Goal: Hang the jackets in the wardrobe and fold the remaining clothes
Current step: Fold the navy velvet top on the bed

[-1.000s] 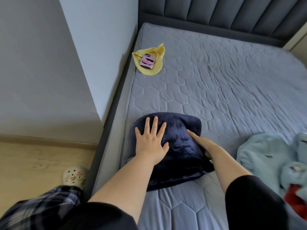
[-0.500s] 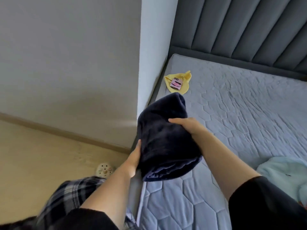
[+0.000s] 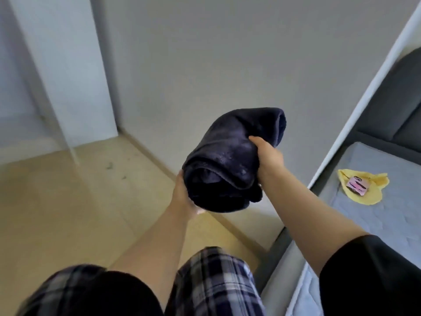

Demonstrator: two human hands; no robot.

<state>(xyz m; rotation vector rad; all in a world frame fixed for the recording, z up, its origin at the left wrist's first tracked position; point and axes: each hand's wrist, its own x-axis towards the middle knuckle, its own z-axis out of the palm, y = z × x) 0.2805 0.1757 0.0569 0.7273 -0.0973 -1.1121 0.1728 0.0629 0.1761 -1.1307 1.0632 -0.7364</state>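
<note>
A folded dark navy fleece garment (image 3: 230,156) is held up in the air in front of a grey wall, off the bed. My left hand (image 3: 182,197) cups it from underneath at its near left end. On the right side my right hand (image 3: 268,156) grips it, thumb on top. Both arms reach forward from the bottom of the view.
The bed's grey quilted mattress (image 3: 373,215) lies at the right, with a yellow cloth (image 3: 362,190) and a pink tag on it. A white panel edge (image 3: 355,115) runs beside the bed. Light wooden floor (image 3: 68,206) spreads at the left, and a white wardrobe frame (image 3: 68,71) stands at the upper left.
I lifted the folded navy garment off the mattress with both hands and swung it to the left, away from the bed. The view turned left toward the wall and wardrobe.
</note>
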